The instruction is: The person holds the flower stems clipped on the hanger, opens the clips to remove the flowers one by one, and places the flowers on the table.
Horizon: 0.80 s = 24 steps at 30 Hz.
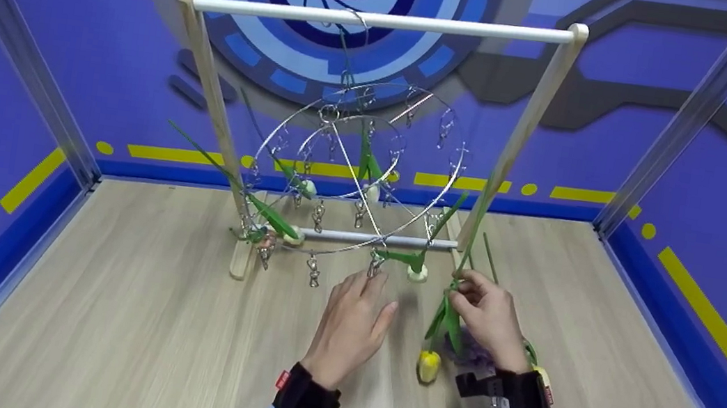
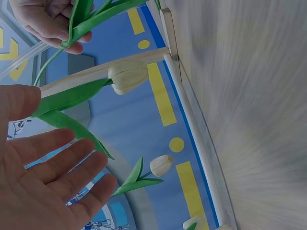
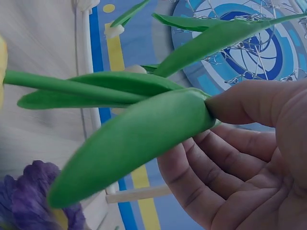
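My right hand [image 1: 489,319] pinches the green stem of a yellow tulip [image 1: 428,367] between thumb and fingers, its bloom hanging downward. In the right wrist view its broad leaf [image 3: 139,139] spreads in front of the fingertips. My left hand [image 1: 348,321] is at the near edge of a round wire clip hanger [image 1: 349,160], its fingertips by a metal clip. Those fingers are extended and apart in the left wrist view, holding nothing visible. A white tulip [image 2: 128,76] hangs upside down from the hanger near the left thumb; whether they touch I cannot tell.
A wooden stand with a white top bar [image 1: 387,21] carries the hanger. More white tulips [image 1: 292,235] hang bloom-down on it, among several bare clips [image 1: 312,271]. A purple flower [image 1: 470,353] lies on the table beneath my right hand. Blue printed walls enclose the table.
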Each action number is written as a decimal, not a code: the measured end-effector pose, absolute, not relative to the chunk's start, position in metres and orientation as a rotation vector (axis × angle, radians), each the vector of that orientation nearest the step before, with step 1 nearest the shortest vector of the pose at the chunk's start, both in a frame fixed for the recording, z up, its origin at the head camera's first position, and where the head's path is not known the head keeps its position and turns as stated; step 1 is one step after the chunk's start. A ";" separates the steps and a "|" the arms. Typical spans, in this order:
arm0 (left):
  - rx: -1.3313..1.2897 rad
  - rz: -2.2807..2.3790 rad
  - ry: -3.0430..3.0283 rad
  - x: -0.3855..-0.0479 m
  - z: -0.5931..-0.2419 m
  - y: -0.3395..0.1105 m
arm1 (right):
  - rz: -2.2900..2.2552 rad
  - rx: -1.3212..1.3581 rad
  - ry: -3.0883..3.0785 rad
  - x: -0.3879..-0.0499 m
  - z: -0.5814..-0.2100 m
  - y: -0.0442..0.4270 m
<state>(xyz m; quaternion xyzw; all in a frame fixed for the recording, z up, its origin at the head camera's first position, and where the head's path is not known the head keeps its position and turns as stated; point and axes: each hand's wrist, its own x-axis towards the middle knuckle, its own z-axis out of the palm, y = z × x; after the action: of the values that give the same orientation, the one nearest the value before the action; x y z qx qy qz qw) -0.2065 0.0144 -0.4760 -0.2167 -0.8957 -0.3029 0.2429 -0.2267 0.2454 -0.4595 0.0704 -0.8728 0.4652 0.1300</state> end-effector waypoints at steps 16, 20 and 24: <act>-0.595 -0.803 -2.456 -0.211 -0.476 0.015 | 1.344 0.170 -2.588 -0.242 -0.457 0.243; -0.601 -0.812 -2.446 -0.211 -0.479 0.016 | 1.300 0.170 -2.644 -0.251 -0.455 0.245; -0.604 -0.811 -2.462 -0.211 -0.481 0.016 | 1.272 0.152 -2.691 -0.259 -0.455 0.248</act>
<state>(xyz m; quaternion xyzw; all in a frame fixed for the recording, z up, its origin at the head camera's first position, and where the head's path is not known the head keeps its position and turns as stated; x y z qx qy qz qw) -0.2112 0.0157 -0.4805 -0.2205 -0.8985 -0.2959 0.2376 -0.2590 0.2475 -0.4550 0.0508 -0.9000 0.4253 0.0804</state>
